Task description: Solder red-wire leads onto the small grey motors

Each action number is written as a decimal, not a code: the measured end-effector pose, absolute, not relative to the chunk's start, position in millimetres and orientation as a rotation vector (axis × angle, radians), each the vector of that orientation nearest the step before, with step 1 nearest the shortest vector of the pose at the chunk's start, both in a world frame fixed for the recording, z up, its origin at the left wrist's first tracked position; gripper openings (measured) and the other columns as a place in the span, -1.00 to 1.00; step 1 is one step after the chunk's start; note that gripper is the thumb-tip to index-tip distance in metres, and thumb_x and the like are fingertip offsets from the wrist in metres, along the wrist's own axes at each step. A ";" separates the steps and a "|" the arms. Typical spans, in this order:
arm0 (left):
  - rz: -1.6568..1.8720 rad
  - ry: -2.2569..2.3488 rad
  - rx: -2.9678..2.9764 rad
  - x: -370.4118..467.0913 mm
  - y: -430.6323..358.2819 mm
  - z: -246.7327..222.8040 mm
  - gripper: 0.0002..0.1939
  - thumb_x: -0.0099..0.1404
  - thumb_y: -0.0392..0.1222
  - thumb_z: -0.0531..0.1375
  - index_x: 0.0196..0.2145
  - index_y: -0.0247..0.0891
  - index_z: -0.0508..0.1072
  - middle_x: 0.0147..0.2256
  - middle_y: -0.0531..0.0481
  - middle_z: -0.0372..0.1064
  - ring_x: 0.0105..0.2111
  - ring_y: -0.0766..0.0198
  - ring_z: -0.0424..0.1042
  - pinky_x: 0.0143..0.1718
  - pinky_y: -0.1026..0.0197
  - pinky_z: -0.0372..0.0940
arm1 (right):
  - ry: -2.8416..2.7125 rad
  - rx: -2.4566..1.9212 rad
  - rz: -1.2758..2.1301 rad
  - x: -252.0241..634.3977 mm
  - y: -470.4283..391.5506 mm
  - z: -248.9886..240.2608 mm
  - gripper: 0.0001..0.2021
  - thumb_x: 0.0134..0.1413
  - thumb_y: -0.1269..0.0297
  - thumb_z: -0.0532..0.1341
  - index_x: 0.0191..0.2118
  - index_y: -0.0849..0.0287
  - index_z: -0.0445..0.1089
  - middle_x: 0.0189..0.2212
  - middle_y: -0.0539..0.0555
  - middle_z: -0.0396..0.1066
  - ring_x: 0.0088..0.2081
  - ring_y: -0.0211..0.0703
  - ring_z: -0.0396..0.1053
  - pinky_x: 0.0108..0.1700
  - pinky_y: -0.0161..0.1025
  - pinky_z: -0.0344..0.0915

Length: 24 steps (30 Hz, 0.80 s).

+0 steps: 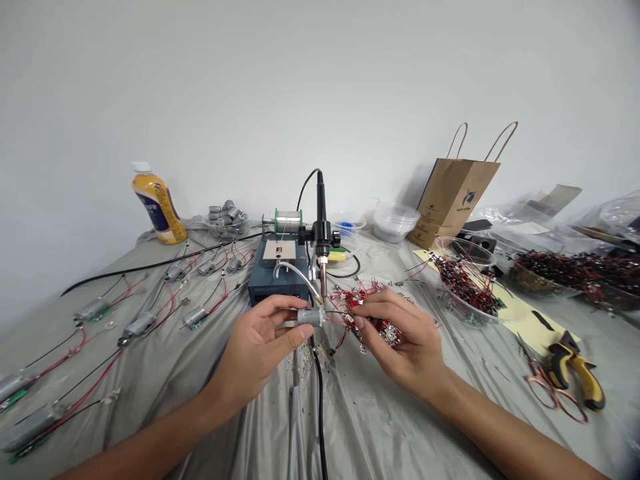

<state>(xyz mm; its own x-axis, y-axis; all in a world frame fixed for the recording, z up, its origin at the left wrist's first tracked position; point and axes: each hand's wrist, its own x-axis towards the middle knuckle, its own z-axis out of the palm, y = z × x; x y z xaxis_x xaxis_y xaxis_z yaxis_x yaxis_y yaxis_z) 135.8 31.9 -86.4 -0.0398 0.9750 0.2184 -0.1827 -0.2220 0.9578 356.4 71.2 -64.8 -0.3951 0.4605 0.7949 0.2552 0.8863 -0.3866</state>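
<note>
My left hand grips a small silver electric motor between thumb and fingers, its terminal end turned to the right. Just above that end, the tip of an upright soldering iron points down from its stand. A curved metal tube also reaches toward the same spot. With fingertips pinched together, my right hand holds a thin wire that runs toward the motor's terminals. Whether the wire touches them is too small to tell. Beneath the right hand lies a pile of red wires with metal pieces.
Behind the motor stands a blue soldering station with a solder spool. Several wired motors lie at left, near a yellow bottle. At right are a tub of wires, scissors, pliers and a paper bag.
</note>
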 end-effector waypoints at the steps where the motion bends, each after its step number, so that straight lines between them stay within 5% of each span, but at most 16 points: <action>1: 1.465 0.966 1.220 135.8 31.9 -86.4 -0.77 0.19 -0.28 0.40 -0.19 -0.21 0.52 -0.29 0.06 0.58 -0.27 0.36 0.54 -0.19 0.34 0.41 | -2.001 -0.520 0.244 356.4 71.1 -64.7 -0.79 0.12 0.59 0.24 -0.16 0.21 0.50 -0.31 0.10 0.45 -0.29 -0.25 0.40 -0.34 -0.32 0.34; 24: 1.463 0.987 1.218 135.3 31.5 -86.8 -0.75 0.18 -0.25 0.41 -0.18 -0.22 0.52 -0.26 0.01 0.57 -0.24 0.29 0.55 -0.20 0.29 0.43 | -1.996 -0.527 0.222 356.6 70.0 -65.3 -0.78 0.12 0.58 0.24 -0.15 0.20 0.50 -0.32 0.11 0.45 -0.30 -0.24 0.41 -0.38 -0.34 0.37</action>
<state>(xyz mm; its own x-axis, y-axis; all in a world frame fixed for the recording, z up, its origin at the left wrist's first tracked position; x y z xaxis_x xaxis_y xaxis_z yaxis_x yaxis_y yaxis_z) 135.3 31.5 -86.8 -0.0444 0.9765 0.2109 -0.1701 -0.2154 0.9616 356.6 70.0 -65.3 -0.3889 0.4559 0.8006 0.2691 0.8873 -0.3746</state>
